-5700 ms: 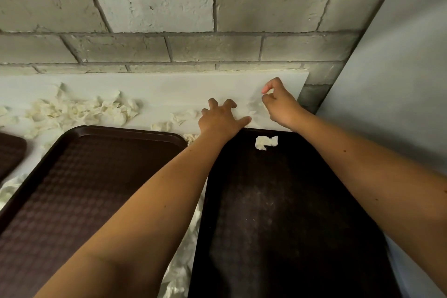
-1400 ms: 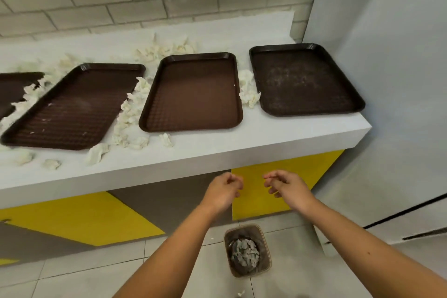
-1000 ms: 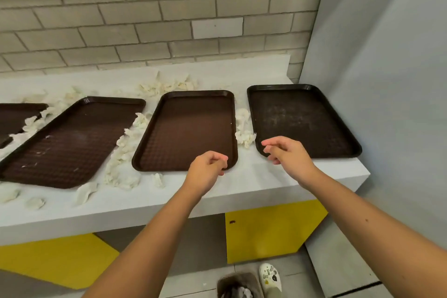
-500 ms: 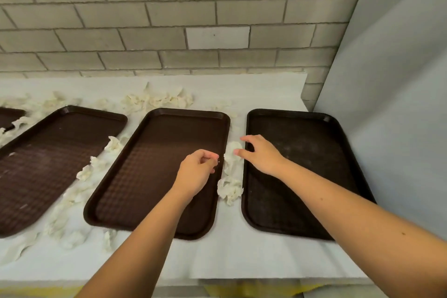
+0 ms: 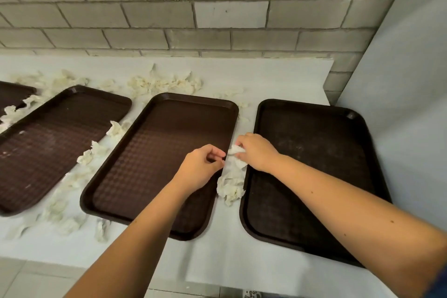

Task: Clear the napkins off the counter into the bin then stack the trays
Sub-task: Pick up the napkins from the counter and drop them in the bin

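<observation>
A cluster of crumpled white paper napkins (image 5: 231, 180) lay on the white counter (image 5: 242, 268). It sat in the narrow gap between two dark brown rectangular plastic trays, roughly midway between the counter's rear and front edges. The right hand (image 5: 257, 152) reached across the left rim of the right-hand tray (image 5: 314, 164). Its fingers were curled and pinched the upper part of the cluster. The left hand (image 5: 200, 167) sat over the right rim of the middle tray (image 5: 150, 164). Its fingers were curled, with thumb and forefinger tips at the left edge of the cluster; whether they gripped the paper could not be told. The lower part of the cluster rested on the counter, just beside both rims.

A third brown tray (image 5: 48, 147) lay at an angle to the left of the middle tray. The corner of a fourth tray (image 5: 12, 95) showed at the left edge of the view. Loose napkin scraps (image 5: 96, 150) lined the gap between the third tray and the middle tray and ran on toward the counter's front edge. A further heap of scraps (image 5: 167, 83) lay near the rear edge behind the middle tray, with more behind the third tray. A grey brick wall (image 5: 217, 7) stood behind the counter, and a plain grey panel (image 5: 411, 104) closed off its right end.
</observation>
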Available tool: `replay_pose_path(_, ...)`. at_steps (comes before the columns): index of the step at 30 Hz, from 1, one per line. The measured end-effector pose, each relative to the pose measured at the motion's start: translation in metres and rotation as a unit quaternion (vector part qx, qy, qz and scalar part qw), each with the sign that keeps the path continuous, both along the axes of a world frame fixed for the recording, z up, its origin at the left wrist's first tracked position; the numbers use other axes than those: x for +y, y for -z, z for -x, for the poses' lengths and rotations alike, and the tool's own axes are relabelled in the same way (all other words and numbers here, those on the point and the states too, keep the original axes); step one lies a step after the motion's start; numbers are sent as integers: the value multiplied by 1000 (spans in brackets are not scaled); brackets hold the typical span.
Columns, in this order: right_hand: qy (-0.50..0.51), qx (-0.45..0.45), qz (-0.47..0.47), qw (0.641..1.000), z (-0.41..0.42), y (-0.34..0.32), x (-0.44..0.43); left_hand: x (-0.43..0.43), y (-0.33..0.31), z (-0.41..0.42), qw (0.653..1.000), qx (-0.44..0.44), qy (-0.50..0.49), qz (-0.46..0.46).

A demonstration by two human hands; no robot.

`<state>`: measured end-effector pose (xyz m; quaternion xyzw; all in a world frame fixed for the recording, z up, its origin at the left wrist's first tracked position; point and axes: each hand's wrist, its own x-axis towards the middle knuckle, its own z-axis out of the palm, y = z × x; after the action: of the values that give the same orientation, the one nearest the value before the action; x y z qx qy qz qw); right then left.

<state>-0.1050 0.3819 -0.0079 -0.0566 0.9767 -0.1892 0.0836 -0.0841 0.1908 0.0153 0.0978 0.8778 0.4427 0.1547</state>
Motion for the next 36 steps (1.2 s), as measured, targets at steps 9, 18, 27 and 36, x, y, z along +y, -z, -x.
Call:
replay_pose_path(9, 103, 4, 164, 981, -9, -3, 12, 4, 3, -10, 964, 33, 235, 124)
replay_pose_path(18, 156, -16, 280, 947, -23, -11, 8, 21, 8, -11, 889, 161, 291, 315)
replay_pose_path(27, 204, 52, 321, 923, -24, -17, 3, 13, 25, -20, 868, 269, 284, 305)
replay_pose_path(36, 265, 12, 400, 877, -28, -20, 0, 8, 9, -19, 905, 242, 229, 264)
